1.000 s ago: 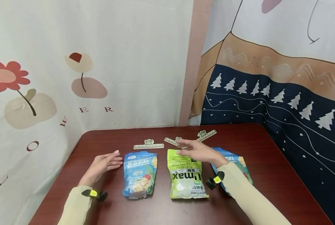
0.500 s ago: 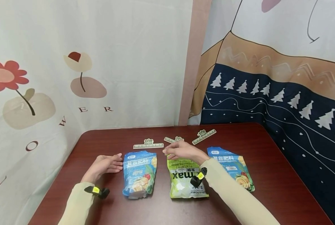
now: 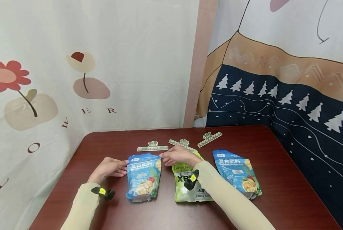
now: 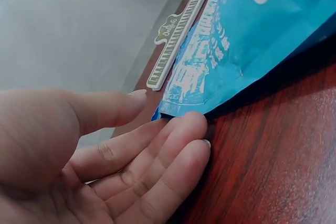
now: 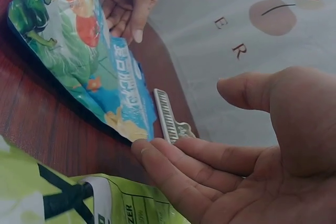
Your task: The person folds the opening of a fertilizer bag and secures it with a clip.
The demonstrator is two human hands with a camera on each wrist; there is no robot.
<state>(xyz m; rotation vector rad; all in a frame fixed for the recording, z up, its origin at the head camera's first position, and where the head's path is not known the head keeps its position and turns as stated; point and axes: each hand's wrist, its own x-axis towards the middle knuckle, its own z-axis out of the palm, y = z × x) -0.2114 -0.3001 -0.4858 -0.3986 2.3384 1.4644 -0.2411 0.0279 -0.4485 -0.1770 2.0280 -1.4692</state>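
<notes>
A blue fertilizer bag [image 3: 144, 179] with pictures of vegetables lies on the table at the left of the row of bags. My left hand [image 3: 108, 167] is at its upper left corner, fingertips right at the edge and thumb apart from them, as the left wrist view shows. At the opposite upper corner is my right hand [image 3: 179, 156]. Its fingers are nearly straight, with the fingertips at the bag's edge [image 5: 134, 129] and the thumb raised away. The right forearm passes over a green fertilizer bag [image 3: 183, 191], hiding part of it.
Three pale clips with long striped bars lie behind the bags: a left clip [image 3: 152, 147], a middle clip [image 3: 183, 143] and a right clip [image 3: 209, 139]. A second blue fertilizer bag [image 3: 236, 172] lies at the right. Curtains hang behind the brown table [image 3: 111, 143].
My right hand has moved left from over the green bag to the left blue bag's corner, uncovering the right blue bag. My left hand has moved slightly right, up to the bag's edge.
</notes>
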